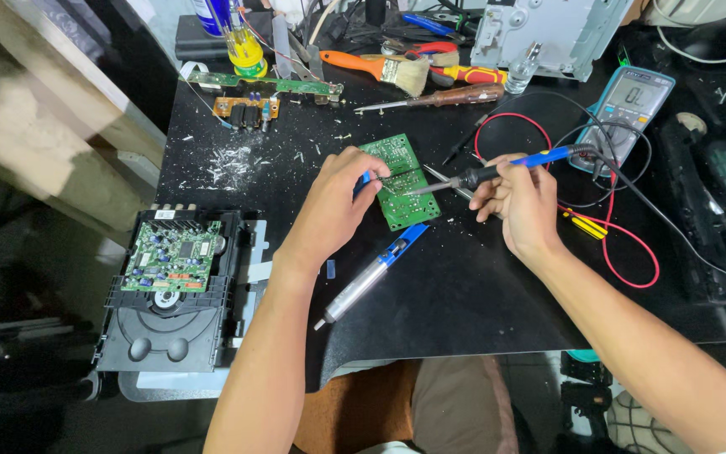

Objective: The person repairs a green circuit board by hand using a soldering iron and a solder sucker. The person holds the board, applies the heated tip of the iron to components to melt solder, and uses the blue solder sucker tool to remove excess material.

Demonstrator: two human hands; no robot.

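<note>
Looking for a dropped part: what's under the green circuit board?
Only the black mat shows around the green circuit board. Whatever lies beneath is covered; the left hand hides its left edge.

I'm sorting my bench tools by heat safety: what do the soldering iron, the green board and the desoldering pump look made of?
Soldering iron: bare metal tip and shaft, black grip and glossy blue handle, probably plastic.
Green circuit board: rigid laminate with a green coating, likely fibreglass, dotted with pale solder points.
Desoldering pump: silvery barrel, seemingly aluminium, with blue plastic-looking end.
</note>
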